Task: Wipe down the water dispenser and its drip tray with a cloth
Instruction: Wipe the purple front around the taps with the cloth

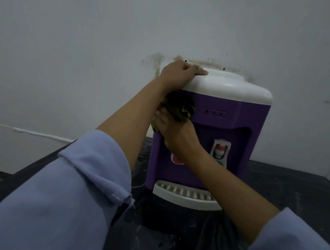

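1 dispenser (231,119), 1 drip tray (183,196), 1 cloth (180,106), 2 taps (221,150), 1 left hand (177,73), 1 right hand (177,138).

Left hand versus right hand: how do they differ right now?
The left hand sits higher, gripping the white top; the right hand is lower, on the purple front. The left hand holds no cloth; the right hand presses the dark cloth against it. Both touch the water dispenser.
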